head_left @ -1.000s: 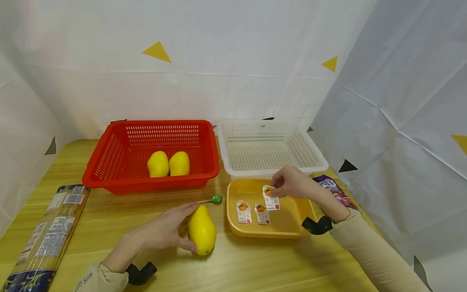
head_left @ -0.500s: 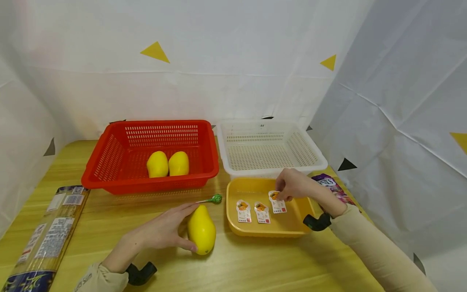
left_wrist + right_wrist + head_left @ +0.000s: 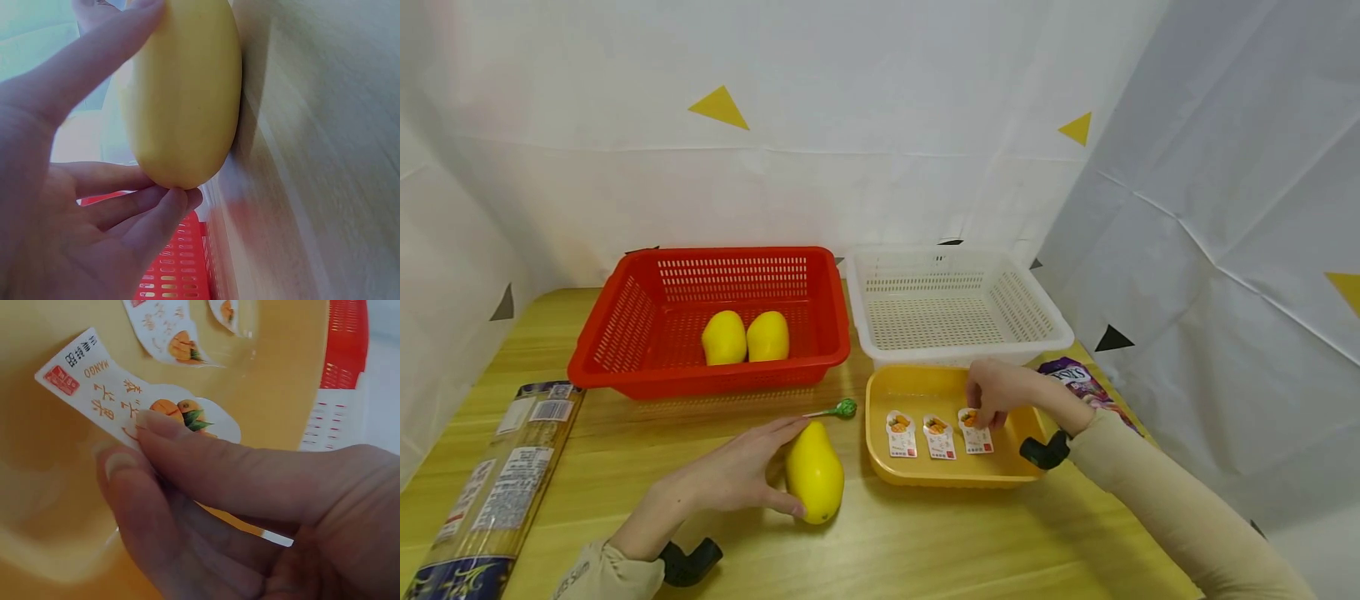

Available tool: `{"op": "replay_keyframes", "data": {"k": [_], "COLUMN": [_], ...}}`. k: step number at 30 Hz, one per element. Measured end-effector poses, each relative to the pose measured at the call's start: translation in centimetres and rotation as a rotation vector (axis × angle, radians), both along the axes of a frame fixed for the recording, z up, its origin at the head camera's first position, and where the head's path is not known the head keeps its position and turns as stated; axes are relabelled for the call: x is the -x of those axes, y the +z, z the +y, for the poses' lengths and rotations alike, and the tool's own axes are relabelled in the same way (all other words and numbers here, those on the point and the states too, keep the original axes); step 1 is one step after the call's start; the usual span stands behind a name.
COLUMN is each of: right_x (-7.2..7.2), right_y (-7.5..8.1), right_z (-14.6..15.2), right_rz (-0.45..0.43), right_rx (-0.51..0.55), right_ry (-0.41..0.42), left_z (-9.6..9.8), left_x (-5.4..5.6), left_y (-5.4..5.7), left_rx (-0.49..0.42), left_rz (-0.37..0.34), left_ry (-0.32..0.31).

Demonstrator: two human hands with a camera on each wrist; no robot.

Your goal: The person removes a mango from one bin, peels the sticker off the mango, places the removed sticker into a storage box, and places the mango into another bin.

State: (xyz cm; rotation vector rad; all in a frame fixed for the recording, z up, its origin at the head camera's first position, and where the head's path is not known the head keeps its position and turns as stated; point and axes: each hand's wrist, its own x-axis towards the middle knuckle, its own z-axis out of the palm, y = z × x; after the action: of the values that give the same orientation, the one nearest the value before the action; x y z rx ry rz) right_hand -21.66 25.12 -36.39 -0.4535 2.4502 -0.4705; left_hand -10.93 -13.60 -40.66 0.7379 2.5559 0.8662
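Note:
My left hand (image 3: pixel 730 475) grips a yellow mango (image 3: pixel 816 475) lying on the wooden table, thumb at one end and fingers at the other. In the left wrist view, the fingertips touch the tip of the mango (image 3: pixel 187 94). Over the yellow tray (image 3: pixel 925 477), my right hand (image 3: pixel 1000 387) pinches a white paper label (image 3: pixel 119 403) with mango pictures between thumb and index finger. Two similar labels, a left one (image 3: pixel 901 435) and a middle one (image 3: pixel 938 437), lie to its left on the tray's bottom.
A red basket (image 3: pixel 722 377) with two mangoes (image 3: pixel 747 337) stands behind, and a white basket (image 3: pixel 932 321) beside it. A green-wrapped lollipop (image 3: pixel 846 408) lies near the mango. A long pasta pack (image 3: pixel 512 475) is at left, a purple packet (image 3: pixel 1078 379) at right.
My right hand has brought its label rightward and down, so it now stands in line with the other two. The left hand and its mango have stayed put.

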Motion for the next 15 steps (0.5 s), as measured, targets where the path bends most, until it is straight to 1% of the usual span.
{"op": "replay_keyframes", "data": {"k": [3,8,12,15], "right_x": [0.1,0.3,0.4,0.5], "right_y": [-0.3,-0.9,-1.4,-1.8], "right_z": [-0.2,-0.3,-0.5,-0.5], "right_rz": [-0.017,-0.011,-0.009,-0.014], "right_rx": [-0.026,-0.070,-0.089,-0.086], "right_ry": [0.012,0.043,0.044,0.030], "left_z": [0.0,0.0,0.0,0.0], "left_x": [0.0,-0.1,-0.1,-0.1], "left_y": [0.0,0.1,0.2,0.1], "left_rx": [-0.002,0.001,0.005,0.004], "left_rz": [-0.003,-0.004,-0.003,0.004], "left_ry": [0.001,0.001,0.002,0.000]}}
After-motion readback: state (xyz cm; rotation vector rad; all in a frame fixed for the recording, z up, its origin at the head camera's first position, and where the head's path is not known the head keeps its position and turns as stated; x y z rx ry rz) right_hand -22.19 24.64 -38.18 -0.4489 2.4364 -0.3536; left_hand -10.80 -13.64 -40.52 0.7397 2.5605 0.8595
